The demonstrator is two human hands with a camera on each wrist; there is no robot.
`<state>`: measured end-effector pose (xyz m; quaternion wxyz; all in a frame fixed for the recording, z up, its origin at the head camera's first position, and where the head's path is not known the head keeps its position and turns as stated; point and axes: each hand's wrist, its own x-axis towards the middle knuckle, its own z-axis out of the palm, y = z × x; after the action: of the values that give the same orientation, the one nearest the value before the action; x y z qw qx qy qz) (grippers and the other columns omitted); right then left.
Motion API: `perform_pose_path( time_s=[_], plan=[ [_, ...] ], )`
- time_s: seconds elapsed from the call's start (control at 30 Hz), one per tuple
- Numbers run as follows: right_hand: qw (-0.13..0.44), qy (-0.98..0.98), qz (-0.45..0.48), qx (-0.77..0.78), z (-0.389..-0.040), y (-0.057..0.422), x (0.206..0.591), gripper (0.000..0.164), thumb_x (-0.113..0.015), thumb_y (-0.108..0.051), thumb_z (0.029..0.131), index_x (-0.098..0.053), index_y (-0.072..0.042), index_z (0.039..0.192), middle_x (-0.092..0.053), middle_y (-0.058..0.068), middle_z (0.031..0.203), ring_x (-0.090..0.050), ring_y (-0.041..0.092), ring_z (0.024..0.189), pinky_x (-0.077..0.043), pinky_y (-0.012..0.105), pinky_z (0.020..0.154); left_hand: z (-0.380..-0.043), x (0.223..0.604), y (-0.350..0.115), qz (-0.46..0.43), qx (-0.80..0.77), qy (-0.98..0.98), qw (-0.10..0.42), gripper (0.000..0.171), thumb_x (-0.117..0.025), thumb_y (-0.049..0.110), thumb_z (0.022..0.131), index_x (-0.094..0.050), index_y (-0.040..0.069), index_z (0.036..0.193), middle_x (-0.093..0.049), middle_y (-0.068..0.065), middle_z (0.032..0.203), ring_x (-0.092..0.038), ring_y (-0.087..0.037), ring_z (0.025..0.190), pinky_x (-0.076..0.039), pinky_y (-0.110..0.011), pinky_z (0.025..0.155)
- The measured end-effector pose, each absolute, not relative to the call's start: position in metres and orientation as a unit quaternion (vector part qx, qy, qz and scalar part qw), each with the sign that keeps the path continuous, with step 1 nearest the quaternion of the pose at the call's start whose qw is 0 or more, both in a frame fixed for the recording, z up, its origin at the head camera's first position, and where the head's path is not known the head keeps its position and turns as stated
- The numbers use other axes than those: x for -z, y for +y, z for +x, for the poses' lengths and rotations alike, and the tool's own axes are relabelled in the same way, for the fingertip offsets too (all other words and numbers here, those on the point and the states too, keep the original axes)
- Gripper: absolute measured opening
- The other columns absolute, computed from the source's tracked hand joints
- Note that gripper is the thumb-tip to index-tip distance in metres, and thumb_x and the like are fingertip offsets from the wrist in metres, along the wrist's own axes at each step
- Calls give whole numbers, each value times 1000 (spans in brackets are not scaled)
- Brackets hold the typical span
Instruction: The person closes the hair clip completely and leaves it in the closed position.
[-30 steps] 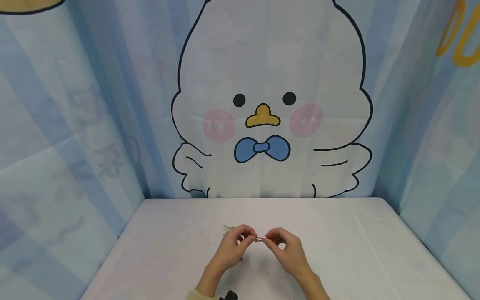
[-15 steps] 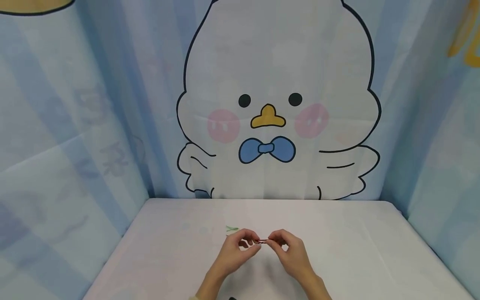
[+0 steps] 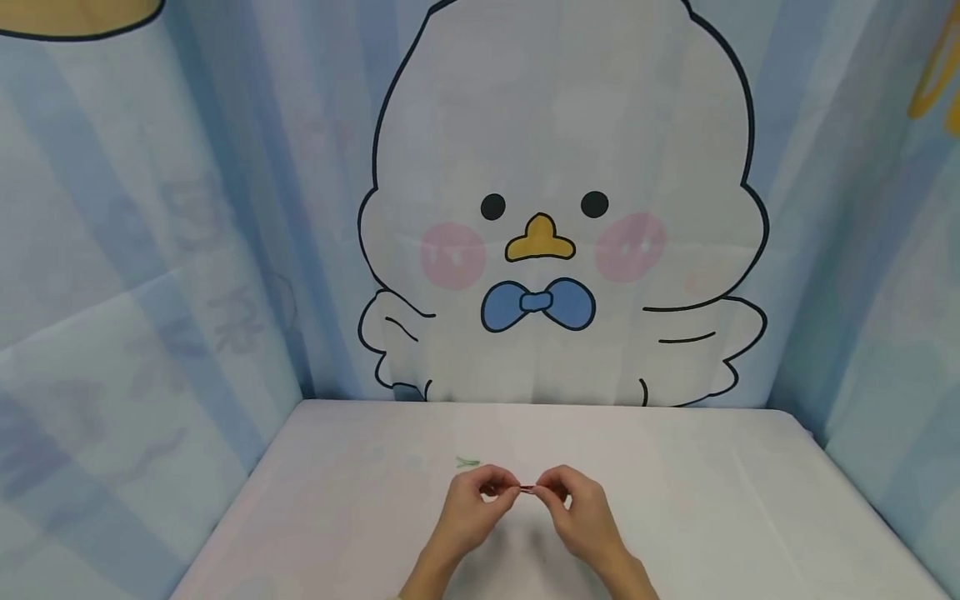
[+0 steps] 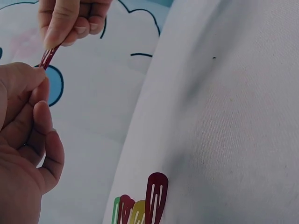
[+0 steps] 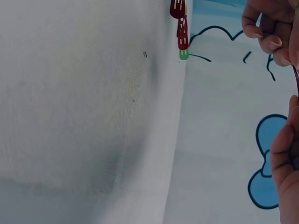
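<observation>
A dark red snap hair clip [image 4: 48, 57] is stretched between the two hands, held above the table. My left hand [image 3: 467, 515] pinches one end of it between thumb and fingertips. At the other end, the thumb and forefinger of my right hand [image 3: 587, 510] grip it. Fingers cover much of the clip, so whether it is snapped flat is too small to tell. Below the hands in the left wrist view lie another dark red hair clip [image 4: 156, 193], a yellow clip [image 4: 137, 213], a second dark red clip [image 4: 125, 205] and a green clip [image 4: 116, 210].
The white-covered table [image 3: 337, 500] spreads around the hands. Behind it hangs a curtain [image 3: 555, 125] printed with a white chick and blue bow tie, and patterned blue cloth [image 3: 150, 333] closes off both sides.
Both hands keep hold of the dark red hair clip and sit slightly lower in the head view, which has shifted a little. The left sleeve and a black item near it have mostly left the frame.
</observation>
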<state>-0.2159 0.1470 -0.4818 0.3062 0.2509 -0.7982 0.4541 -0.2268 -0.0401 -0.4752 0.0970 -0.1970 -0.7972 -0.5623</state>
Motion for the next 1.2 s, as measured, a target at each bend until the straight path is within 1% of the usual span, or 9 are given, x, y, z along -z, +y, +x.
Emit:
perform_pose_path(
  time_s=[0.07, 0.17, 0.33, 0.37, 0.43, 0.67, 0.83, 1.03, 1.2],
  plan=[
    [305, -803, 240, -452, -216, 146, 482, 13, -79, -7, 86, -66, -9, 83, -61, -13, 76, -52, 0, 64, -47, 27, 54, -227, 476, -37, -189, 555, -803, 110, 6, -76, 3, 86, -74, 9, 87, -67, 8, 79, -57, -7, 74, -52, -33, 71],
    [301, -810, 227, -448, -217, 144, 481, 14, -79, -5, 86, -66, -7, 82, -60, -11, 75, -52, 0, 63, -48, 27, 54, -227, 476, -33, -179, 538, -813, 135, 11, -76, 0, 85, -73, 10, 86, -68, 6, 79, -57, -8, 74, -52, -36, 70],
    [305, -818, 213, -439, -217, 139, 480, 22, -81, 5, 79, -66, -10, 82, -60, -12, 74, -51, 0, 63, -49, 30, 53, -225, 477, -32, -164, 530, -818, 153, 12, -75, -1, 84, -73, 10, 86, -69, 5, 80, -57, -8, 73, -51, -31, 68],
    [308, -818, 213, -437, -218, 138, 480, 26, -82, 8, 77, -66, -11, 83, -59, -12, 74, -51, 0, 63, -49, 30, 53, -225, 477, -33, -160, 532, -818, 151, 12, -75, -1, 84, -73, 10, 86, -68, 6, 80, -57, -8, 73, -51, -30, 68],
    [310, -818, 219, -432, -219, 139, 480, 29, -83, 8, 75, -66, -13, 84, -59, -14, 75, -51, -1, 64, -49, 28, 54, -224, 477, -33, -151, 537, -818, 144, 11, -75, 1, 85, -72, 11, 87, -67, 8, 79, -57, -8, 73, -50, -27, 68],
    [334, -824, 272, -369, -222, 143, 480, 36, -87, 9, 68, -66, -11, 89, -60, -10, 80, -54, 0, 70, -50, 22, 60, -226, 476, -32, -125, 548, -819, 118, 5, -74, 6, 89, -72, 11, 91, -63, 10, 79, -56, -8, 74, -49, -25, 68],
    [341, -828, 285, -343, -225, 146, 479, 34, -88, 6, 69, -67, -12, 90, -60, -9, 80, -56, 3, 71, -51, 22, 62, -229, 475, -33, -132, 557, -813, 106, 7, -73, 8, 91, -72, 11, 98, -62, 9, 82, -56, -9, 76, -49, -25, 67],
    [328, -829, 276, -358, -229, 150, 477, 33, -87, 6, 71, -68, -10, 92, -63, -8, 84, -56, 3, 72, -52, 24, 63, -229, 477, -44, -148, 550, -818, 87, 18, -73, 15, 93, -67, 13, 111, -61, 8, 91, -55, -11, 80, -47, -26, 72],
    [315, -823, 269, -388, -233, 157, 475, 30, -86, 6, 73, -68, -10, 92, -63, -7, 83, -56, 6, 72, -53, 28, 62, -230, 477, -56, -149, 547, -820, 84, 20, -73, 16, 94, -67, 13, 112, -62, 6, 94, -55, -12, 83, -47, -27, 74]
  ],
)
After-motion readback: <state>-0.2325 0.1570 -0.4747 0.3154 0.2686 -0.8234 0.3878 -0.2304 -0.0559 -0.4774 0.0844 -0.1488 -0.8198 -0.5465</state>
